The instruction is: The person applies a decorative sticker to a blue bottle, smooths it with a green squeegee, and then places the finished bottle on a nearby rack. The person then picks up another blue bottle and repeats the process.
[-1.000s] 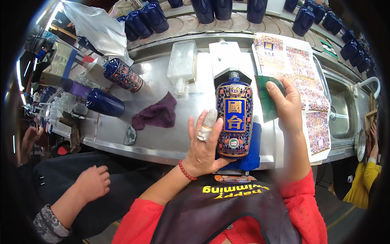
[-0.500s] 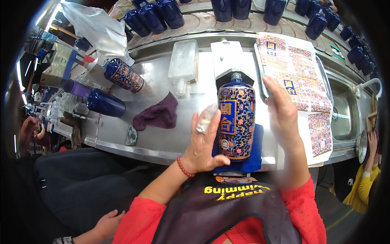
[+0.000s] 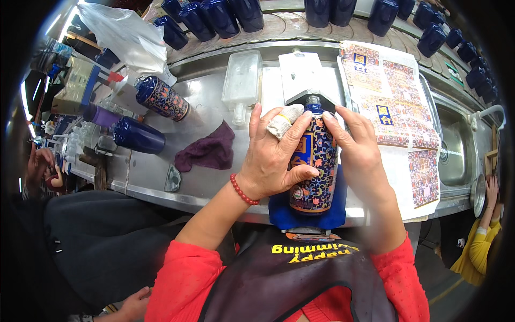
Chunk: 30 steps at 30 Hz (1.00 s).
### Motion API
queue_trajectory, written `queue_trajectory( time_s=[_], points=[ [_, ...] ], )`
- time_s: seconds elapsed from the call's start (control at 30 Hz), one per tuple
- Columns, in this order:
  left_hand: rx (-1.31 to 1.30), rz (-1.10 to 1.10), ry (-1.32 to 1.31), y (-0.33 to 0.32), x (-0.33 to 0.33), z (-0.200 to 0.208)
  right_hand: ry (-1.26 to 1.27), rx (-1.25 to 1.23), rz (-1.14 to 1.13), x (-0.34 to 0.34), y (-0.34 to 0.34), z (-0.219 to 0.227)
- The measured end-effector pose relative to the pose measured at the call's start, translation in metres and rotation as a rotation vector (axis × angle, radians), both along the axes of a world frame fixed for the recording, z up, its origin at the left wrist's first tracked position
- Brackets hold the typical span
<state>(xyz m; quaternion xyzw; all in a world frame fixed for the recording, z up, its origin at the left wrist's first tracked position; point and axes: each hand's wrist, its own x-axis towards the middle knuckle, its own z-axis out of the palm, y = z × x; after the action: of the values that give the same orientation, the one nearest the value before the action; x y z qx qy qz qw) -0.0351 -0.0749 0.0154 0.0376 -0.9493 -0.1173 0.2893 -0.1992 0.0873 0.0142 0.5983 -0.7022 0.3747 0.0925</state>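
- Since the earlier frames the blue patterned bottle [image 3: 315, 161] has been laid down flat, neck pointing away from the person, and both hands have come to rest on top of it.
- The left hand [image 3: 273, 155] is lying over the bottle's left side with fingers spread, a white cloth-wrapped finger [image 3: 283, 120] pressing near the neck.
- The right hand [image 3: 358, 151] is cupping the right side, fingers flat against the label.
- The bottle is sitting in a blue cradle [image 3: 307, 214] at the near edge of the steel bench [image 3: 204, 102].
- A purple rag [image 3: 206, 151] is lying to the left, well apart.
- Sheets of printed labels [image 3: 397, 102] are lying just right of the hands.
- Two more bottles [image 3: 150, 115] are lying further left.
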Motion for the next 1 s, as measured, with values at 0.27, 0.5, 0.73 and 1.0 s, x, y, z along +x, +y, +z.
queue_trajectory(
  time_s=[0.27, 0.5, 0.73, 1.0],
  points=[
    [0.047, -0.023, 0.027, -0.003, -0.003, -0.003, 0.08, -0.004, -0.051, -0.003, 0.0, 0.005],
    [-0.144, -0.008, -0.043, -0.002, -0.01, 0.016, 0.009, -0.032, -0.075, -0.005, 0.002, 0.002],
    [-0.217, -0.024, -0.092, 0.002, -0.017, 0.031, -0.012, -0.052, -0.073, -0.007, 0.006, -0.002],
    [-0.203, -0.031, -0.044, 0.003, -0.022, 0.03, -0.018, -0.007, -0.059, -0.005, 0.005, -0.007]
  ],
)
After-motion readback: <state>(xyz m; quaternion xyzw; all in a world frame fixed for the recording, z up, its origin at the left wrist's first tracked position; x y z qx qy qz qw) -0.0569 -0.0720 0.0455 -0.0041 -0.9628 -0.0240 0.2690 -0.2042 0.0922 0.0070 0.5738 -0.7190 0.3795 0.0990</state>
